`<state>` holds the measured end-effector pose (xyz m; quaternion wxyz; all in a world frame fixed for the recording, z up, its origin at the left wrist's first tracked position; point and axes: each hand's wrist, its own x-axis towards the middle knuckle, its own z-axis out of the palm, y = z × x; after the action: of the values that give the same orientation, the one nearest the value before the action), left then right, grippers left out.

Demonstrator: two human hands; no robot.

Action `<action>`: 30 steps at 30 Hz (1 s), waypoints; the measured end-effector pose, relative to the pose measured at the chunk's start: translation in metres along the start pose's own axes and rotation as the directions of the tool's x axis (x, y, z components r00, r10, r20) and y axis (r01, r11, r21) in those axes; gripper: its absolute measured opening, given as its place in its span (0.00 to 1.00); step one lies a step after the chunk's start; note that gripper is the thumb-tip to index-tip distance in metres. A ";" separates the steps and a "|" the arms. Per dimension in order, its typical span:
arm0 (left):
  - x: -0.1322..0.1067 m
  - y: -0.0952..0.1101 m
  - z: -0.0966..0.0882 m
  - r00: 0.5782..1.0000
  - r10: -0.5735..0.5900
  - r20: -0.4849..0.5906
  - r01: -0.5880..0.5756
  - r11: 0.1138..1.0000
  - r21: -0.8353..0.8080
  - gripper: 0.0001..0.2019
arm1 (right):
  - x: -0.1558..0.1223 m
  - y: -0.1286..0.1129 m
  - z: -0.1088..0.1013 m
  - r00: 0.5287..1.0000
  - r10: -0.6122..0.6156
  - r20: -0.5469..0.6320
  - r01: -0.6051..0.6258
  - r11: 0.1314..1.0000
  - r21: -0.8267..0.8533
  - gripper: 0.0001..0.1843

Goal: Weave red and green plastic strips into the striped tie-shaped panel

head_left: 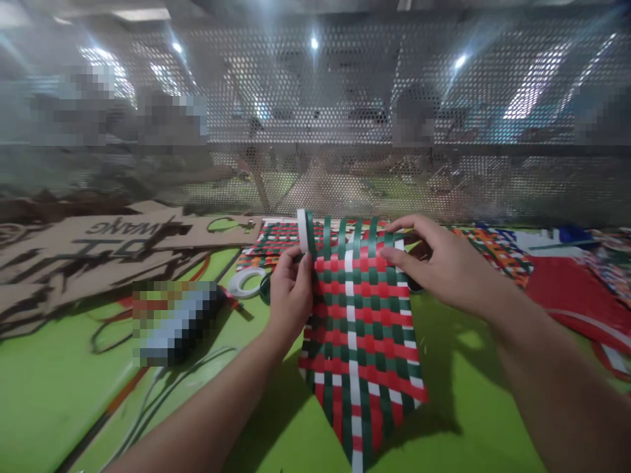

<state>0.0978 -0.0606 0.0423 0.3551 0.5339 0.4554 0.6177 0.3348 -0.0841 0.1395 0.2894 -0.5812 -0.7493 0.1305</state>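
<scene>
A panel woven from red, green and white ribbon strips (pixel 365 328) stands raised in front of me, its pointed end toward me. Looped green and white strip ends curve up along its far edge. My left hand (pixel 292 282) is closed on the upper left edge, by a white strip loop (pixel 302 230). At the upper right, my right hand (pixel 438 263) pinches the panel between thumb and fingers, with some fingertips hidden behind it. A white ring-shaped roll (pixel 246 282) lies on the table, left of my left hand.
The green table (pixel 473 394) carries cut cardboard pieces (pixel 123 236) on the left and a blurred dark device (pixel 182 322) with a cable. Red woven work (pixel 280 238) lies behind the panel, red material (pixel 572 295) at right. A perforated screen (pixel 315 118) stands at the back.
</scene>
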 end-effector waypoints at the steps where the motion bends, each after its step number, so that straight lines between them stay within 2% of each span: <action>1: 0.000 -0.001 0.000 1.000 -0.017 0.002 0.017 1.000 -0.008 0.13 | 0.001 0.000 0.002 1.000 0.002 -0.005 -0.002 1.000 0.001 0.27; 6: 0.002 -0.004 -0.001 0.999 -0.037 -0.005 0.037 0.999 -0.015 0.14 | 0.002 0.001 0.008 0.991 -0.004 -0.132 -0.003 0.998 -0.055 0.28; 9: 0.001 -0.001 -0.001 1.000 -0.006 -0.030 0.006 1.000 0.017 0.12 | 0.002 0.003 0.011 0.992 -0.016 -0.122 0.003 0.994 -0.105 0.27; 12: 0.001 0.000 -0.002 1.000 0.012 -0.027 -0.011 1.000 0.023 0.12 | 0.002 0.005 0.011 0.994 -0.031 -0.101 0.018 0.992 -0.126 0.21; 18: 0.004 -0.001 -0.002 1.000 0.000 -0.019 0.000 1.000 0.026 0.13 | 0.002 0.007 0.007 1.000 -0.027 -0.015 0.027 1.000 0.012 0.22; 22: 0.005 0.000 -0.001 1.000 -0.014 -0.015 0.014 0.999 -0.037 0.13 | 0.000 0.004 0.008 1.000 -0.025 0.003 0.024 0.991 0.133 0.22; 24: 0.005 0.001 -0.001 0.998 -0.061 -0.011 0.060 0.994 -0.093 0.13 | -0.001 -0.001 0.009 0.999 -0.040 -0.010 0.041 0.980 0.196 0.21; 26: 0.004 0.001 -0.001 0.987 -0.160 -0.003 0.158 0.977 -0.144 0.14 | -0.002 -0.006 0.012 0.997 -0.064 -0.040 0.073 0.962 0.264 0.19; 30: 0.002 -0.003 0.000 0.929 -0.368 0.042 0.363 0.886 -0.287 0.18 | -0.006 -0.014 0.023 0.976 -0.115 -0.185 0.178 0.911 0.372 0.14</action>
<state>0.0970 -0.0573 0.0404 0.5360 0.3766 0.4548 0.6033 0.3111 -0.0906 0.1272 0.4663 -0.4630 -0.7249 0.2067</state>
